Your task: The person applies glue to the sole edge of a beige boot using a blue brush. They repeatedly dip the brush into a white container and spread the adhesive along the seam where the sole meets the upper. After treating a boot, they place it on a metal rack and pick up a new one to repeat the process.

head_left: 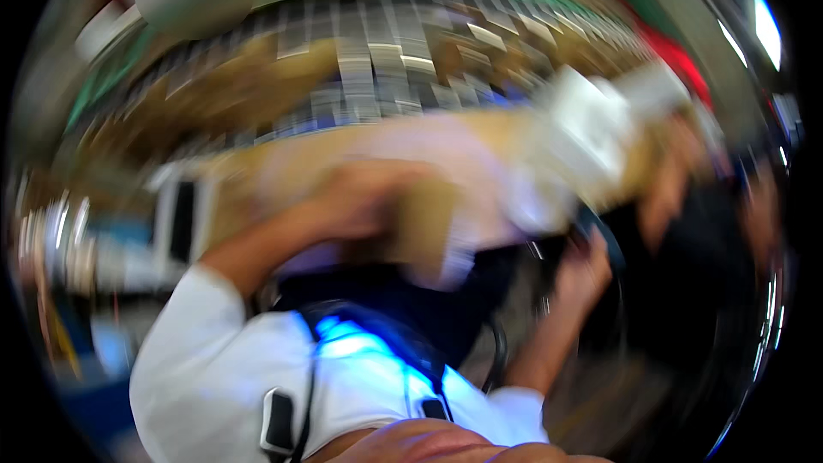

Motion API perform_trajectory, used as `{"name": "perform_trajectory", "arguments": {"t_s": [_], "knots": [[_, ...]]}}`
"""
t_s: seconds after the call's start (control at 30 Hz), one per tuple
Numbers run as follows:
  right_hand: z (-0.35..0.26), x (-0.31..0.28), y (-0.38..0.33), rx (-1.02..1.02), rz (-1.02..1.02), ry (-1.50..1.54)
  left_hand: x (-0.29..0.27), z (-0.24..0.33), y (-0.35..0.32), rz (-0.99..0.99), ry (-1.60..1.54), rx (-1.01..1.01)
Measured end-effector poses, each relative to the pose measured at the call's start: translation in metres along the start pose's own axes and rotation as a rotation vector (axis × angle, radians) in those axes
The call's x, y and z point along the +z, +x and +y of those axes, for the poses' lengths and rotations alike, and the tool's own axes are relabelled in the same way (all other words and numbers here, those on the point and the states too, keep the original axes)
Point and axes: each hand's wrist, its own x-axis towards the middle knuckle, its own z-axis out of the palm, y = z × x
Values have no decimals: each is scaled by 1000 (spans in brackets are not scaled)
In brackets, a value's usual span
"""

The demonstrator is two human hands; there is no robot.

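Motion smears the whole head view. My left hand (373,193) reaches across in front of my chest, its fingers against a tan, box-like thing (424,219) with a pale lower edge (457,259). The kind of thing it is does not show through the blur. Lower and to the right, my right hand (585,270) is closed around a dark, rounded handheld object (602,227). A thin dark line like a cord hangs near it. Behind both hands runs a tan work surface (343,150) with a pinkish sheet-like patch (454,141) on it.
A white boxy machine (591,120) stands at the right of the surface. Another person's arm (664,197) and dark clothing (707,249) are close by on the right. Brown, blurred items (206,99) lie along a slatted grey structure beyond. A dark-screened device (182,219) is at left.
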Motion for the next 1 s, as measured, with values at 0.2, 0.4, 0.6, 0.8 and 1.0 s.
{"name": "perform_trajectory", "arguments": {"t_s": [0.2, 0.4, 0.6, 0.8, 1.0], "knots": [[-3, -16, 7, -247, -19, -140, 22, 5, 12, 102, -1, -81], [6, 1, 5, -367, 30, -421, 33, -21, -12, 138, -29, -69], [13, 23, 26, -494, -77, -1429, 28, -10, -4, 156, 114, 87], [-86, 53, -14, -720, 59, -1219, 26, -8, -2, 145, 104, 68], [-195, 91, -152, -750, -993, 212, 28, 2, -1, 138, 107, 17]]}}
